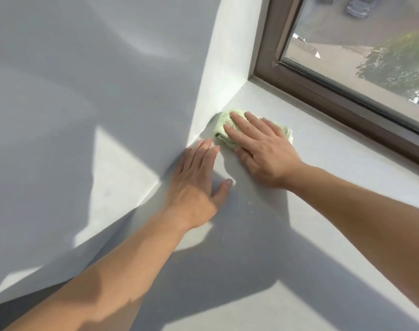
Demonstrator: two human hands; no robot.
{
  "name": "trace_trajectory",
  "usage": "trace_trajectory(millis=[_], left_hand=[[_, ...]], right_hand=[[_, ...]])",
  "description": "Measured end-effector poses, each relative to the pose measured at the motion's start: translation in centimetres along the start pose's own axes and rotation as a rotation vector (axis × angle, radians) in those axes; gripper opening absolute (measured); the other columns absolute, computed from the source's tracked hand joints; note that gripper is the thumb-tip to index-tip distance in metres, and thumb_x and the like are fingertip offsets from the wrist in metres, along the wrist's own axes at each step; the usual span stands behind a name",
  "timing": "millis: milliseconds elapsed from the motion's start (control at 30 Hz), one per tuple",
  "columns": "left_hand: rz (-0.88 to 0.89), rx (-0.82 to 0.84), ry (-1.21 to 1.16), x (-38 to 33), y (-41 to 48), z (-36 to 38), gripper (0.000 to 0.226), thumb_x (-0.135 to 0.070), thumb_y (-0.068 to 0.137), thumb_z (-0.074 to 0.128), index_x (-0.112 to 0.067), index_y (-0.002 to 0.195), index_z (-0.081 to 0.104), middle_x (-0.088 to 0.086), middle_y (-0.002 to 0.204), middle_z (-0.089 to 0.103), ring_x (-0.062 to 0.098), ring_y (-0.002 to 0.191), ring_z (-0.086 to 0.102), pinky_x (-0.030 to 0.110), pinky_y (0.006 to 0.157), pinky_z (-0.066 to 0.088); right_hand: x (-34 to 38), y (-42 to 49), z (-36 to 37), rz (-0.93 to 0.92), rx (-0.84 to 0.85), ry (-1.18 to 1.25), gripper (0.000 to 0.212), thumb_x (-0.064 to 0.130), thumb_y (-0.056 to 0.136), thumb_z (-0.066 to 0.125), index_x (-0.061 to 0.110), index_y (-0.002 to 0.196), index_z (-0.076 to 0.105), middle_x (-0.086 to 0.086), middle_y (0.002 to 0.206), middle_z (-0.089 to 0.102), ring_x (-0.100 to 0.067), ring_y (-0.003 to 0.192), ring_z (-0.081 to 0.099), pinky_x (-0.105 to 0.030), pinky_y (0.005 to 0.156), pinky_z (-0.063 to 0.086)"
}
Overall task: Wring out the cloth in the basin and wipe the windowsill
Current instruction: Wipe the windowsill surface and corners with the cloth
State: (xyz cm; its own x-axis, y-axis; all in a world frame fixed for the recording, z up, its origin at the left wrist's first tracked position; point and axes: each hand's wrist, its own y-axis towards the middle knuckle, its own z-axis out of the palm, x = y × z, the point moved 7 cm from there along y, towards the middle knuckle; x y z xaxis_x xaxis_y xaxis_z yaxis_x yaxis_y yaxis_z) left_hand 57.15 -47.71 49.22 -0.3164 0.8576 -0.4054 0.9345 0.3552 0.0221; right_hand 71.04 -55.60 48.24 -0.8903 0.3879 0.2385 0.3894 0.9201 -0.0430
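Note:
A folded pale green cloth (224,125) lies on the grey windowsill (323,149), close to the left inner corner where sill and side wall meet. My right hand (258,144) presses flat on the cloth with straight fingers, covering most of it. My left hand (198,180) rests flat on the bare sill just left of the cloth, fingers straight, next to the wall's corner. No basin is in view.
A white wall (84,91) and window reveal (230,56) bound the sill on the left. A brown window frame (323,91) with glass runs along the sill's far edge. The sill stretches to the right and toward me, part sunlit, part shadowed.

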Motion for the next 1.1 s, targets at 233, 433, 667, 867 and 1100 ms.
trace_trajectory(millis=[233, 433, 667, 867, 1100], left_hand=[[-0.084, -0.024, 0.155, 2.5, -7.1, -0.6, 0.062, -0.045, 0.09, 0.039, -0.013, 0.142, 0.046, 0.014, 0.157, 0.033, 0.03, 0.147, 0.025, 0.043, 0.12, 0.015], [-0.042, -0.006, 0.217, 3.0, -7.5, -0.2, 0.064, -0.048, 0.091, 0.039, -0.012, 0.144, 0.044, 0.015, 0.158, 0.03, 0.03, 0.148, 0.023, 0.047, 0.119, 0.019], [-0.075, -0.039, 0.136, 2.6, -6.9, -0.5, 0.064, -0.047, 0.093, 0.038, -0.008, 0.144, 0.038, 0.013, 0.158, 0.029, 0.026, 0.149, 0.019, 0.044, 0.12, 0.016], [-0.044, -0.047, 0.153, 2.5, -6.8, -0.7, 0.06, -0.045, 0.09, 0.04, -0.002, 0.132, 0.05, 0.019, 0.151, 0.039, 0.032, 0.144, 0.031, 0.046, 0.119, 0.022], [-0.063, -0.065, 0.119, 2.6, -7.2, -0.5, 0.053, -0.045, 0.095, 0.034, -0.009, 0.134, 0.044, 0.013, 0.157, 0.031, 0.026, 0.147, 0.02, 0.041, 0.122, 0.011]], right_hand=[[-0.9, 2.9, -0.8, 0.345, -0.095, 0.041, 0.054, 0.045, 0.102, 0.024, 0.036, 0.154, 0.018, 0.001, 0.167, 0.005, -0.026, 0.153, 0.002, -0.044, 0.123, 0.003], [1.6, 1.8, 0.1, 0.082, -0.018, 0.035, 0.057, 0.045, 0.103, 0.023, 0.034, 0.157, 0.011, 0.01, 0.166, 0.008, -0.017, 0.153, 0.002, -0.036, 0.122, -0.001], [5.1, 0.2, 0.7, 0.014, -0.038, 0.07, 0.053, 0.035, 0.103, 0.026, 0.032, 0.156, 0.019, 0.007, 0.166, 0.011, -0.018, 0.153, 0.004, -0.037, 0.123, 0.002], [-1.3, 1.0, -1.2, 0.171, 0.003, 0.053, 0.054, 0.037, 0.104, 0.032, 0.036, 0.156, 0.017, 0.01, 0.166, 0.009, -0.018, 0.153, 0.003, -0.036, 0.123, -0.002], [5.7, -8.0, 1.2, -0.067, 0.032, 0.062, 0.052, 0.04, 0.105, 0.022, 0.039, 0.156, 0.012, 0.017, 0.165, 0.007, -0.011, 0.152, -0.002, -0.034, 0.122, -0.002]])
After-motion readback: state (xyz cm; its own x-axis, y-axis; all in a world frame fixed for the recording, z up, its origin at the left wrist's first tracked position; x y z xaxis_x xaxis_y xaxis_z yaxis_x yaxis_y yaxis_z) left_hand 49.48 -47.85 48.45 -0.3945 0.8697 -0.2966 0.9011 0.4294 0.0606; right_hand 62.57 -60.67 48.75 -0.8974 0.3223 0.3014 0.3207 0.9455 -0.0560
